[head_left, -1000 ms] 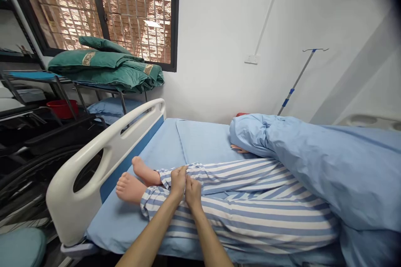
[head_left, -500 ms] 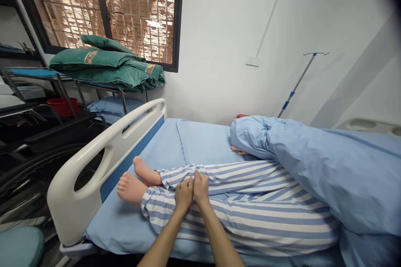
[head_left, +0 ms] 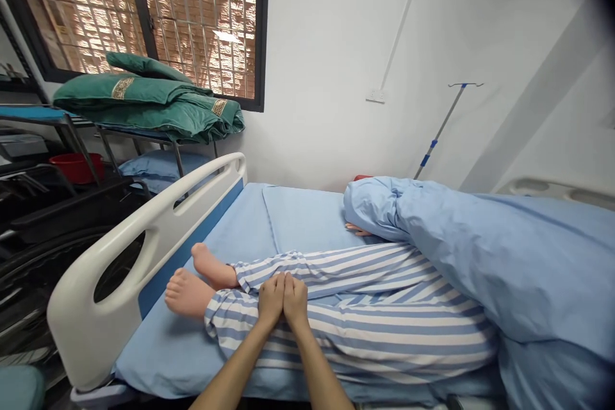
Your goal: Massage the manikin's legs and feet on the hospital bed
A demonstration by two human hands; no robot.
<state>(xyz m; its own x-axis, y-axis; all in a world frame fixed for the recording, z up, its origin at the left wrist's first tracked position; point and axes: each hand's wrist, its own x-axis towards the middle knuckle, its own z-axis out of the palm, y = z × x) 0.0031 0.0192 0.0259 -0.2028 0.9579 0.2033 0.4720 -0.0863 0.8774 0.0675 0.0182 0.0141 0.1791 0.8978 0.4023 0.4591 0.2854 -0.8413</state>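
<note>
My left hand [head_left: 271, 299] and my right hand [head_left: 295, 298] lie side by side, touching, on the lower legs of a lying figure whose smooth feet [head_left: 189, 293] look like a manikin's. Both hands are closed with knuckles up. Their fingertips are hidden, so whether they pinch any cloth is not visible. Blue-and-white striped trousers [head_left: 379, 327] cover the legs under my hands. A light blue quilt [head_left: 461, 256] is folded over the upper body, and part of the figure's hand [head_left: 356, 229] pokes out from its edge.
The bed's white footboard [head_left: 129, 262] stands to the left, beside a black wheelchair [head_left: 29, 269]. Green folded bedding [head_left: 154, 99] is stacked under the window, near a red basin [head_left: 79, 168]. A drip pole [head_left: 437, 134] rises behind the bed. Light blue sheet [head_left: 307, 214] shows beyond the legs.
The view has shifted a little to the right. My hands have come closer together, and the right hand's raised thumb is now tucked down. They stay on the lower legs.
</note>
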